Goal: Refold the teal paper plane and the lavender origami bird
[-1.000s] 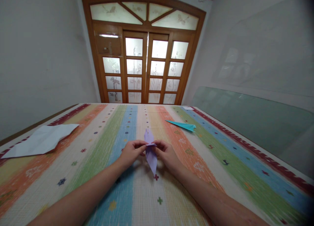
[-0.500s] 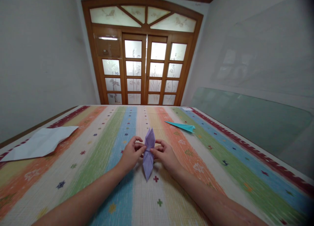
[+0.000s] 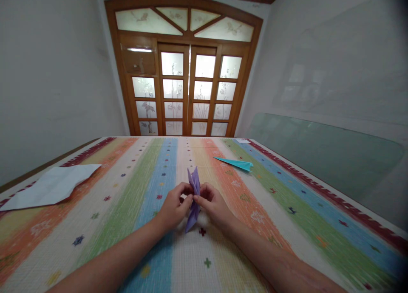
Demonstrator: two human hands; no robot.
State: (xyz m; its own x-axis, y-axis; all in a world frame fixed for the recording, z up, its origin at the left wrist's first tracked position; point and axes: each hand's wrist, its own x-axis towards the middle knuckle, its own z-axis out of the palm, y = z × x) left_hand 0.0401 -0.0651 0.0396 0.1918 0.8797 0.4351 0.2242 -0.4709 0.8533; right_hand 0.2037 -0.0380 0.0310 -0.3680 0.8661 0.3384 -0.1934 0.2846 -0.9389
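Note:
A folded piece of purple origami paper (image 3: 193,218) is held between both hands at the middle of the table. Two pointed flaps stick up at its far end, and a single point reaches down toward me. My left hand (image 3: 176,204) pinches its left side near the middle, thumb in front. From the other side my right hand (image 3: 214,203) grips it, with the thumb on the near face and the fingers curled behind. The fingertips behind the paper are partly hidden.
A turquoise paper plane (image 3: 236,163) lies beyond my right hand. To the left rests a creased white sheet of paper (image 3: 54,184). A striped cloth (image 3: 127,216) covers the table, and a small white piece (image 3: 242,141) lies by its far right edge.
The purple paper has turned and been squeezed narrower, so its broad face shows less. Both hands have come closer together around its middle.

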